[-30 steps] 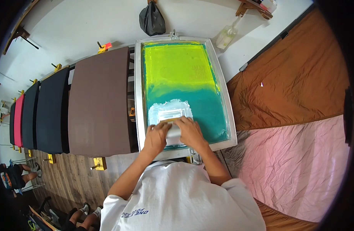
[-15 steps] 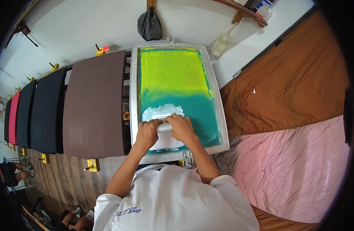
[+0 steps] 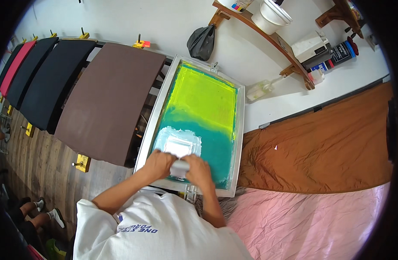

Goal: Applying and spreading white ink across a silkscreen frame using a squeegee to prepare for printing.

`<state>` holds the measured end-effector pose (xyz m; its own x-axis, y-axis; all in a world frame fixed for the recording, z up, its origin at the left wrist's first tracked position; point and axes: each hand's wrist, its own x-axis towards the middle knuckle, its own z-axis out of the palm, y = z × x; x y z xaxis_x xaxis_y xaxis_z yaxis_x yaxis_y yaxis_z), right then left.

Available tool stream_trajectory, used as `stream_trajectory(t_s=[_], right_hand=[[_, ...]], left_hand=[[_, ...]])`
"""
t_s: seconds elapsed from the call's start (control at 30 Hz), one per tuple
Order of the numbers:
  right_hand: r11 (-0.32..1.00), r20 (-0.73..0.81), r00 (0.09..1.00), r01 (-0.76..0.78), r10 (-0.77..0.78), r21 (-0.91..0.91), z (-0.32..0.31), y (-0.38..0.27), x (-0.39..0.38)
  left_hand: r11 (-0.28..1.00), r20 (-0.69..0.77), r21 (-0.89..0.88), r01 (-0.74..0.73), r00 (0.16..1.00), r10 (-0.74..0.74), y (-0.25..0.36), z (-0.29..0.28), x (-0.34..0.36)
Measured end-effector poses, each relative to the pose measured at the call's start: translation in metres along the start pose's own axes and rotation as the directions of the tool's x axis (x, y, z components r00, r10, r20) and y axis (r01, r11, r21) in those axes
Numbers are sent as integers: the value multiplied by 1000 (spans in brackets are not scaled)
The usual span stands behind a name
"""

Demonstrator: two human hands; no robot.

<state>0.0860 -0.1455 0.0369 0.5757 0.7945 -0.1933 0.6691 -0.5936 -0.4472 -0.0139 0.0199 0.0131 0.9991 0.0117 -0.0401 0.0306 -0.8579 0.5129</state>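
Note:
A screen-printing frame (image 3: 239, 151) with a pale metal border lies in front of me. Its mesh (image 3: 218, 156) is yellow-green at the far end and teal nearer to me. Both hands grip the pale handle of a squeegee (image 3: 180, 167), low on the screen near its front edge. My left hand (image 3: 160, 165) is closed around the handle's left end, my right hand (image 3: 199, 172) around the right. Just beyond the squeegee, white ink (image 3: 177, 141) spreads in a ragged patch with a square outline inside it. My hands partly cover the squeegee.
Left of the screen runs a row of cloth-covered boards, brown (image 3: 112, 102) nearest, then black (image 3: 60, 82) and pink (image 3: 19, 69). A wooden shelf (image 3: 279, 43) with tubs and bottles and a black bag (image 3: 202, 42) are on the wall. Brown (image 3: 320, 151) and pink cloths (image 3: 303, 225) lie right.
The squeegee has come toward me in both hands, showing more of the white patch and its square outline. The whole view has turned, tilting the frame and bringing more shelf into sight.

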Motion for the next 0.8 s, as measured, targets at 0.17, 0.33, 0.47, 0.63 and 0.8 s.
stream_trajectory(t_s=[0.17, 0.33, 0.47, 0.63, 0.8], right_hand=[[999, -35, 999, -28, 29, 29, -5, 39, 61], [998, 20, 998, -60, 60, 26, -4, 29, 56], [997, -136, 990, -25, 35, 73, 15, 24, 27], [993, -114, 989, -82, 92, 84, 20, 6, -3], [989, -104, 986, -120, 128, 82, 31, -4, -29]], left_hand=[[1000, -111, -2, 8, 994, -8, -25, 7, 60], [1000, -108, 14, 21, 994, -19, -23, 8, 55], [997, -138, -58, 51, 989, -59, -8, 16, 30], [996, -126, -66, 55, 990, -63, 7, 20, 0], [995, -77, -69, 73, 994, -78, 17, 28, -26]])
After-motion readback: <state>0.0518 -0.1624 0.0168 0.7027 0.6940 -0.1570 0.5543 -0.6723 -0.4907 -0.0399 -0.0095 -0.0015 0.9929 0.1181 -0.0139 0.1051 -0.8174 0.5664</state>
